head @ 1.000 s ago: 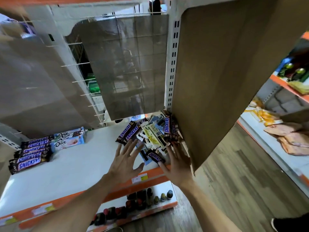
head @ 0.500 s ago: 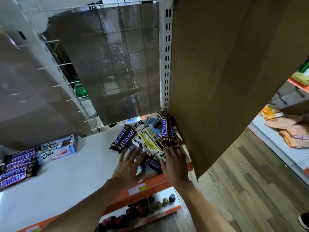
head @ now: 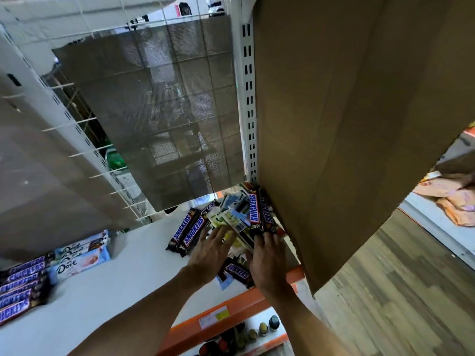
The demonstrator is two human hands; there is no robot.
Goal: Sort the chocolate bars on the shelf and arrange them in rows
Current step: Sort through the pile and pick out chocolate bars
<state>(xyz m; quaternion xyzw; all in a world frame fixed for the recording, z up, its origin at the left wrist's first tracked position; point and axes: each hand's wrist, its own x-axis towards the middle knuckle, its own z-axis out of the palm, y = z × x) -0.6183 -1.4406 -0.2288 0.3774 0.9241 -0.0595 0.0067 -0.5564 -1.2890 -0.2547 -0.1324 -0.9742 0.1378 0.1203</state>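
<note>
A jumbled pile of chocolate bars [head: 239, 217] lies at the right end of the white shelf [head: 123, 273], against a brown cardboard panel. It mixes dark Snickers bars [head: 255, 213] with pale yellow-green and light-blue wrappers. My left hand [head: 210, 249] lies flat on the pile's left side, fingers spread and straight. My right hand [head: 267, 255] rests on the pile's right side, fingertips touching the ends of upright Snickers bars. One Snickers bar [head: 237, 271] lies between my wrists. At the shelf's left end, Snickers [head: 23, 286] and Dove bars [head: 79, 255] lie in neat rows.
The cardboard panel [head: 347, 124] walls off the shelf's right side. A mesh back panel [head: 164, 111] stands behind. The shelf's orange front edge [head: 231, 309] carries a price tag. Small bottles [head: 262, 328] stand on the lower shelf. Wooden floor lies to the right.
Both hands have moved forward onto the pile, my left hand now flat on the pale wrappers. The view has tilted and shifted closer to the shelf.
</note>
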